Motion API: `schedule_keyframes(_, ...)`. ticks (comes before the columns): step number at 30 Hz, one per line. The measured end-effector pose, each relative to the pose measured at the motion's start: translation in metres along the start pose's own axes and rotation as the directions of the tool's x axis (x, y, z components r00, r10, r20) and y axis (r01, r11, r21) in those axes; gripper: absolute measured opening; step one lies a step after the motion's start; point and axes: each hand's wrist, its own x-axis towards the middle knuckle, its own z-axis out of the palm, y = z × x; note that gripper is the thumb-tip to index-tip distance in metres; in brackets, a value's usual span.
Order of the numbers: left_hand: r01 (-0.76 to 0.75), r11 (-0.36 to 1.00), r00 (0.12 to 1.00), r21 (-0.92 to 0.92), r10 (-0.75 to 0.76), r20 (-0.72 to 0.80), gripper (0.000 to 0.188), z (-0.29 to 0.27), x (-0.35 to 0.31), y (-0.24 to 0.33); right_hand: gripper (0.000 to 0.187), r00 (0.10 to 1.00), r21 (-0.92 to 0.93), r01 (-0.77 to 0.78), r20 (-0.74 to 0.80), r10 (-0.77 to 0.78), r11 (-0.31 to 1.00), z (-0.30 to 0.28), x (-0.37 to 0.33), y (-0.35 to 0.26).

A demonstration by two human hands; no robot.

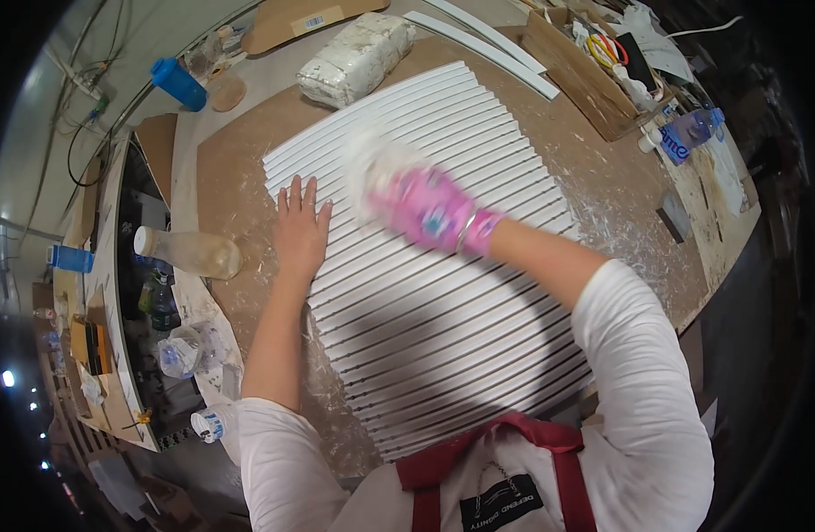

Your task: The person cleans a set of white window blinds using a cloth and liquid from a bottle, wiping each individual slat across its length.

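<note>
Many white slats lie side by side in a ribbed sheet across the brown board in front of me. My left hand is bare and rests flat at the slats' left edge, fingers stretched out and a little apart. Over the upper middle of the slats is my right hand, in a pink patterned glove with a band at the wrist. Its fingers are closed on a whitish cloth, which motion smears; whether it touches the slats at every point I cannot tell.
A wrapped white block stands beyond the slats, beside loose white strips. At the right are a wooden box of odds and ends, a purple-labelled bottle and a grey block. Leftward, a cloudy bottle lies near a blue bottle.
</note>
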Motion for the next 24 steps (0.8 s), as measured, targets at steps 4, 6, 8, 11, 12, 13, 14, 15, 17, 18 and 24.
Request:
schedule_keyframes(4, 0.043, 0.999, 0.995, 0.029, -0.045, 0.091, 0.051, -0.02, 0.004, 0.012, 0.03, 0.9, -0.314, -0.234, 0.287, 0.327, 0.92, -0.009, -0.041, 0.063)
schedule_keyframes(6, 0.007, 0.998, 0.987, 0.063, -0.017, 0.157, 0.049, -0.024, 0.018, 0.006, 0.024, 0.906, 0.008, -0.418, 0.077, 0.416, 0.908, -0.059, -0.063, 0.122)
schedule_keyframes(8, -0.033, 0.999, 0.999, 0.029, 0.032, 0.026, 0.05, -0.016, 0.048, -0.002, 0.023, 0.706, 0.15, -0.707, 0.094, 0.702, 0.691, -0.063, -0.079, 0.171)
schedule_keyframes(11, -0.026, 0.999, 0.987, 0.022, 0.03, -0.158, 0.05, -0.005, 0.084, -0.022, 0.025, 0.878, 0.125, -0.475, 0.125, 0.461, 0.871, -0.051, 0.02, 0.101)
schedule_keyframes(12, 0.032, 0.997, 0.983, 0.068, -0.019, -0.181, 0.05, 0.003, 0.093, -0.03, 0.016, 0.955, -0.07, -0.285, 0.065, 0.29, 0.956, -0.029, 0.049, 0.067)
schedule_keyframes(13, 0.079, 0.991, 0.979, 0.11, -0.056, -0.197, 0.05, 0.011, 0.102, -0.033, 0.014, 0.93, -0.182, -0.217, 0.261, 0.26, 0.959, -0.022, 0.078, 0.029)
schedule_keyframes(14, 0.063, 0.992, 0.979, 0.11, -0.04, -0.2, 0.05, 0.012, 0.11, -0.025, 0.015, 0.998, -0.189, -0.046, -0.056, 0.036, 0.981, 0.024, 0.075, 0.019)
schedule_keyframes(15, 0.098, 0.99, 0.992, 0.106, -0.089, -0.091, 0.051, 0.014, 0.118, -0.011, 0.015, 0.915, -0.257, 0.111, -0.35, -0.199, 0.96, 0.065, 0.063, 0.024)
schedule_keyframes(17, 0.154, 0.978, 0.987, 0.139, -0.16, 0.031, 0.052, 0.014, 0.119, -0.015, 0.019, 0.98, -0.13, 0.09, -0.163, -0.111, 0.987, 0.057, 0.069, 0.039)
schedule_keyframes(18, 0.162, 0.975, 0.986, 0.152, -0.167, 0.023, 0.053, 0.015, 0.119, -0.018, 0.023, 0.997, -0.021, 0.054, 0.055, -0.053, 0.998, 0.051, 0.068, 0.054)
schedule_keyframes(24, 0.096, 0.992, 0.995, 0.087, -0.096, -0.002, 0.054, 0.025, 0.136, 0.021, 0.027, 0.719, 0.786, -0.473, 0.084, 0.69, 0.397, -0.007, -0.063, 0.304)
